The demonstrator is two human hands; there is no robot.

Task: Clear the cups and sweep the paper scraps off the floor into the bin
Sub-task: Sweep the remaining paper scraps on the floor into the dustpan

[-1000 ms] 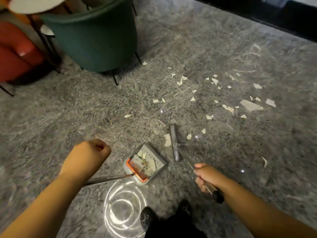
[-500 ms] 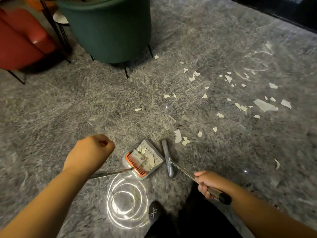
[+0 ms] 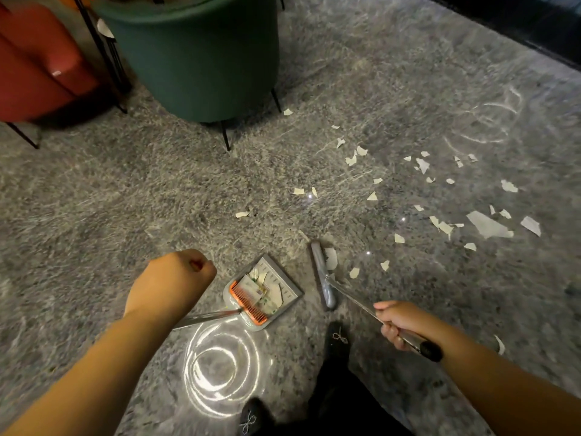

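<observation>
Below my left wrist the dustpan's metal handle (image 3: 207,317) disappears under my left hand (image 3: 171,283), so the grip itself is hidden; the fist is curled tight around what must be its top end. My right hand (image 3: 401,322) is wrapped around the broom handle (image 3: 355,302), whose black end cap pokes out past my wrist. My forearms run off the bottom corners, and my dark shoes are only partly in view.

The dustpan (image 3: 290,286) sits on the grey floor (image 3: 125,215) between my hands, with an orange comb at its rear and several scraps already inside. Just right of it lies the broom head (image 3: 322,278), one larger scrap touching its far side. More paper scraps (image 3: 489,226) are scattered well beyond to the right. The green chair (image 3: 201,58) and red chair (image 3: 37,64) are cut off at the top edge. The bin is out of sight.
</observation>
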